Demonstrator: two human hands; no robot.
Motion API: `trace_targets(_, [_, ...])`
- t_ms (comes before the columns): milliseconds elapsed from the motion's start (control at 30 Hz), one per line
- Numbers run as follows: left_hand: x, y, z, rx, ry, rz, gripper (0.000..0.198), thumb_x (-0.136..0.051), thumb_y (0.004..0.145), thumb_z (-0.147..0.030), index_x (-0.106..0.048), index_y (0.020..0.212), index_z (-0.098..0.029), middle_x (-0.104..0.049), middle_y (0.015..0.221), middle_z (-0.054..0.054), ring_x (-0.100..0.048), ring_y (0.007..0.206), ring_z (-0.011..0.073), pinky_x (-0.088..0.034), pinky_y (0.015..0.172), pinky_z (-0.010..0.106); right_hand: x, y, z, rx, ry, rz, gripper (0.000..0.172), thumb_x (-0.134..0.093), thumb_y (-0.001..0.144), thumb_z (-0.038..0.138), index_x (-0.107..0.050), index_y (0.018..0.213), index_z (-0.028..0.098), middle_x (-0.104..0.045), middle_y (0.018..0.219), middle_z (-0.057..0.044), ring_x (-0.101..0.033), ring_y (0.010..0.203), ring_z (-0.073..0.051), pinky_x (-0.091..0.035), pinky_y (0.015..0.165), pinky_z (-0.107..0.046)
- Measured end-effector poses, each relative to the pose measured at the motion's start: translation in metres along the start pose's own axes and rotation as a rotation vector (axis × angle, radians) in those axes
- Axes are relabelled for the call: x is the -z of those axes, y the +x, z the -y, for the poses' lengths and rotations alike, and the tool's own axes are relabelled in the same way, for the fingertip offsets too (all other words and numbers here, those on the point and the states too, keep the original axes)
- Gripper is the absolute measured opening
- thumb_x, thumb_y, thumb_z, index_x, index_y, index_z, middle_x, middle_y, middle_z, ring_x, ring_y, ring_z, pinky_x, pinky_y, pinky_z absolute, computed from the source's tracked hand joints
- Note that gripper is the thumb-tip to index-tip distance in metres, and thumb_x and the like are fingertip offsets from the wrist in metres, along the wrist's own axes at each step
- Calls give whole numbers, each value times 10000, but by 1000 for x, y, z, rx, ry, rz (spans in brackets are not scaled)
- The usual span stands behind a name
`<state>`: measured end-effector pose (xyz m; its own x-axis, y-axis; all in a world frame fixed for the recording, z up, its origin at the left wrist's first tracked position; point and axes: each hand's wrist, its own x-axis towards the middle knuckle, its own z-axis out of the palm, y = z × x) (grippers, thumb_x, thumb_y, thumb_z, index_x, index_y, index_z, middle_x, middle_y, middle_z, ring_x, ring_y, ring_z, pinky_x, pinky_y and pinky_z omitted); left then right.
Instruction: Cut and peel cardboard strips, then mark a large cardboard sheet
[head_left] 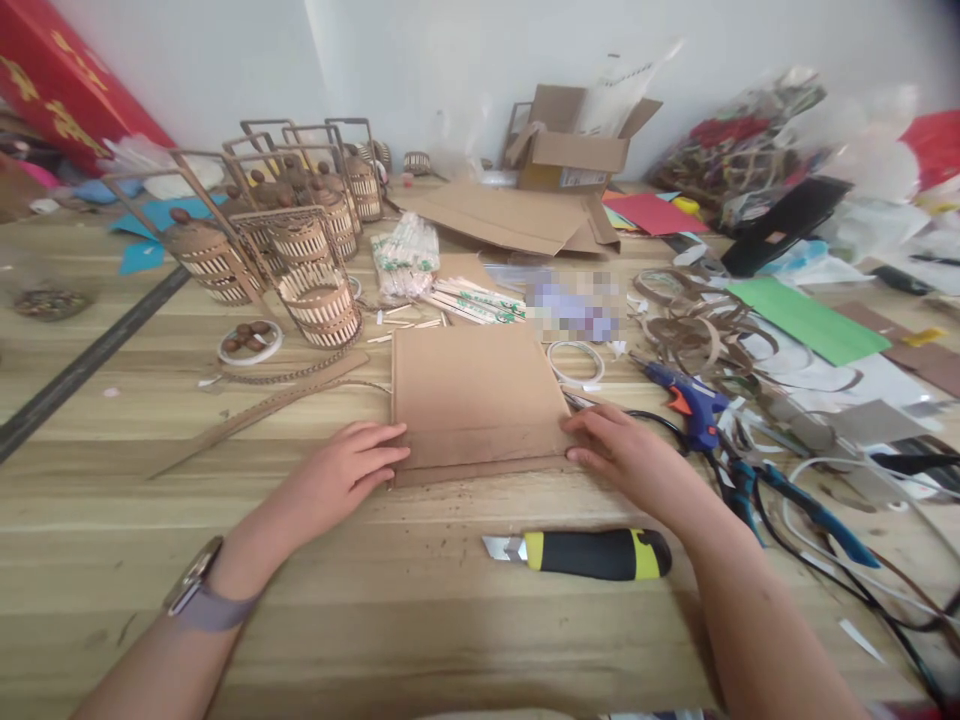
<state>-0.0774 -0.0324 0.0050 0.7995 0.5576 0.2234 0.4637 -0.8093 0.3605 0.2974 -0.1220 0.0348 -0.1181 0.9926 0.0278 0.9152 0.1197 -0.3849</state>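
Note:
A brown cardboard piece lies on the wooden table, with a crease and a narrow strip along its near edge. My left hand holds its left edge near the front corner, fingers close together. At the right edge, my right hand grips the near corner with bent fingers; the thumbs are hardly visible. Nearer to me, between my forearms, a utility knife with a black and yellow handle lies with its blade out, pointing left. Just beyond the cardboard is a roll of tape.
Several small bamboo lanterns stand at the back left, near a dish of brown beads. To the right are a blue glue gun, pliers, cables and curled strips. An opened box stands by the wall.

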Motion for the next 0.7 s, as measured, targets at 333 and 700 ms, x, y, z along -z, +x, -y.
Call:
trace_targets(333, [-1,0,2,17,-16,20,272,-576,955,-337,-721,1175,-271,-625,1357,80,-569,1215,266,-503,1015,474,-4,1,-12,64,31,-4,211,-526,868,226,-640,1045,215,-692,1132,-97,-631,1084,-266,-499,947,-442])
trace_targets(700, [-2,-1,4,-11,25,-31,313,-463,994,-256,-735,1149,-259,-667,1299,70,-587,1169,248,-523,977,453,-12,2,-15,105,33,-80,241,-505,894,206,-655,1082,205,-691,1145,-103,-613,1115,-274,-473,984,-477])
